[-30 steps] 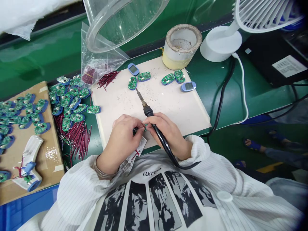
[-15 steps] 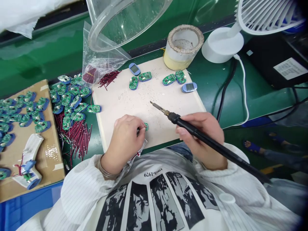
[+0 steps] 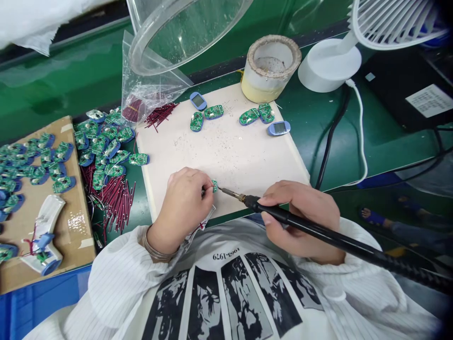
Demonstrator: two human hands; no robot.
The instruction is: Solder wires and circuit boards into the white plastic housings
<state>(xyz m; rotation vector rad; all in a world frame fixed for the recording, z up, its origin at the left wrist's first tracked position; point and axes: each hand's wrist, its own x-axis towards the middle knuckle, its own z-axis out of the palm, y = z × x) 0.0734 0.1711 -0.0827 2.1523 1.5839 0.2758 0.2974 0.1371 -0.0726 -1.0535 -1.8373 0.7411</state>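
Note:
A small green circuit board (image 3: 214, 185) pokes out past the fingertips of my left hand (image 3: 187, 193), which is closed on it; most of the board is hidden behind the fingers. My right hand (image 3: 300, 217) grips a black soldering iron (image 3: 283, 215) like a pen. The iron's metal tip points left and sits at the board's right edge; whether it touches I cannot tell. A pale cover or strip with red wire (image 3: 203, 224) shows below my left hand, partly hidden. All this is just above the near edge of a pale work sheet (image 3: 184, 151).
Several green boards in blue cases (image 3: 106, 141) and dark red wires (image 3: 118, 203) lie left, beside a cardboard sheet (image 3: 78, 212). More units lie at the sheet's far side. A tape roll (image 3: 271, 68), white fan (image 3: 329, 63) and magnifier ring (image 3: 191, 38) stand behind.
My right hand has moved down and slightly right, bringing the soldering iron's tip down to the board's edge. My left hand has stayed almost still.

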